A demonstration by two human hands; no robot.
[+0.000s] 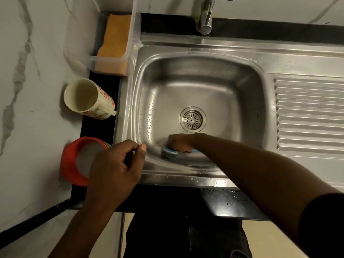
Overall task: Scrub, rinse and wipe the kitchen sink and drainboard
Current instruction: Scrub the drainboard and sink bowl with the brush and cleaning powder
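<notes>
Stainless steel sink looks wet, so right grip, clamped on the blue scrub pad at its front wall, could skid; left grip is curled, empty.

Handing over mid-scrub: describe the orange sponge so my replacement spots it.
From the steel sink, go to its back left corner, left of the tap. A clear plastic tub stands there, with the orange sponge inside. It alone is orange; the flowered mug and red container stand outside the tub, nearer the front.

Patterned mug, red tub; clear container
</notes>
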